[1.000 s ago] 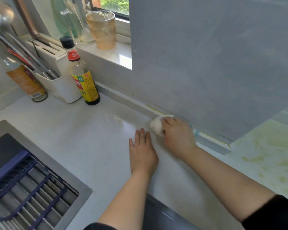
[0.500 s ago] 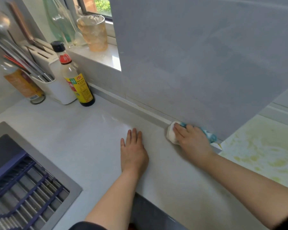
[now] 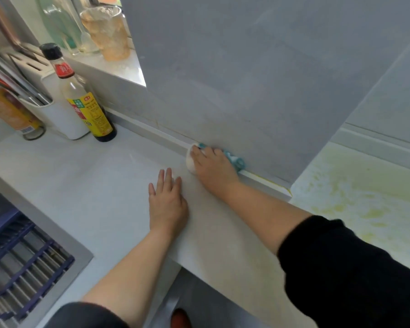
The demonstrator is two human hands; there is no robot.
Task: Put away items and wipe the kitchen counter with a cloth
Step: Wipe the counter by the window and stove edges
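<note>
My right hand [image 3: 212, 165] grips a bunched white and teal cloth [image 3: 234, 160] and presses it on the pale counter [image 3: 92, 185] right against the low ledge at the foot of the grey wall. Most of the cloth is hidden under the hand; its white end shows at the fingertips, its teal end toward the wrist side. My left hand [image 3: 167, 201] lies flat on the counter with straight fingers, just left of and nearer than the right hand, holding nothing.
A dark sauce bottle [image 3: 85, 102] with a yellow label, a white utensil holder [image 3: 57, 110] and another bottle [image 3: 12, 114] stand at the back left. A cloudy glass [image 3: 107, 31] sits on the windowsill. The sink with a blue rack [image 3: 21, 261] lies front left. A yellow-stained surface [image 3: 355, 204] lies right.
My right hand slid the cloth to the right along the wall ledge, then back left a little. My left hand stayed flat on the counter. The camera view shifted.
</note>
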